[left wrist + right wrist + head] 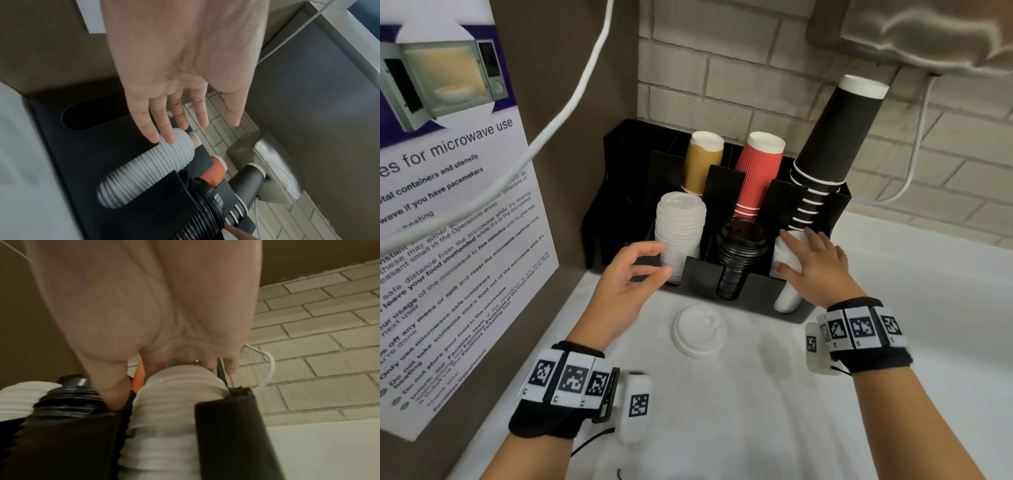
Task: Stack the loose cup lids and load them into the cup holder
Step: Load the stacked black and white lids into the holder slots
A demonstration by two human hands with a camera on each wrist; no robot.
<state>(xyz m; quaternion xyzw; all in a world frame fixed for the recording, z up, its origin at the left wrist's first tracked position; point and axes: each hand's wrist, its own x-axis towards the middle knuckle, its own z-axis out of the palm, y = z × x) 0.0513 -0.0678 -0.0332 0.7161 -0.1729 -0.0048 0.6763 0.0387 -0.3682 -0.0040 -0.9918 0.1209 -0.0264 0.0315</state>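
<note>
A black cup holder (700, 275) stands at the back of the white counter. Its front row holds a stack of white lids (679, 229) at left, a stack of black lids (739, 260) in the middle and a second white lid stack (787, 294) at right. My right hand (784, 251) grips the top of that right stack (170, 402), fingers over its end and thumb along its left side. My left hand (662, 259) hovers open in front of the left white stack (148, 170), its fingertips (170, 138) close to the stack's top. One loose white lid (700, 330) lies on the counter before the holder.
Behind the lids stand a tan cup (703, 161), red cups (758, 171) and a tall tilted stack of black cups (835, 137). A microwave poster (448, 205) covers the left wall. A white cable (571, 102) hangs across. The holder's far-left slot (92, 115) is empty.
</note>
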